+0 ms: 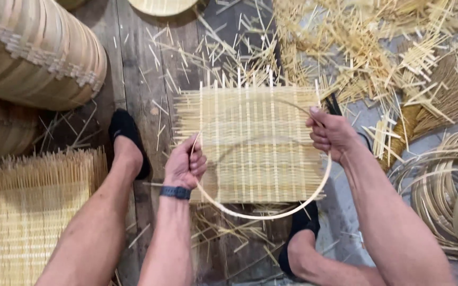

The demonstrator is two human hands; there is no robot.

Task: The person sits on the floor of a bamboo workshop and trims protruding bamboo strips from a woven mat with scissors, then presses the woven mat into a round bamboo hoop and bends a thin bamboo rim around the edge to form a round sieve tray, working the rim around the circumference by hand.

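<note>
At the upper left of the dark plank floor (133,63) lie stacked round pale bamboo steamer bodies (33,53) on their sides, and below them, at the lower left edge, a flat pile of square woven bamboo-strip mats (33,212), apparently kept within reach. A foot in a black sock (128,140) rests on the planks just beside that pile.

The left hand (185,165), with a dark watch band (175,192) at the wrist, has its grip clamped on the left side of a thin pale bamboo hoop (271,214). The hoop lies over a square mat of woven pale bamboo strips (250,143), held above the middle of the floor between the knees, so that the ring rests flat against the weave. The right hand (331,135) has its grip closed on the hoop's right side, and something dark and slim shows just behind its fingers; what it is cannot be told.

Loose bamboo offcuts (356,47) cover the floor at the upper right, a straw hand broom (436,100) lies among them, and coiled bamboo rings (441,180) are heaped at the right edge.
</note>
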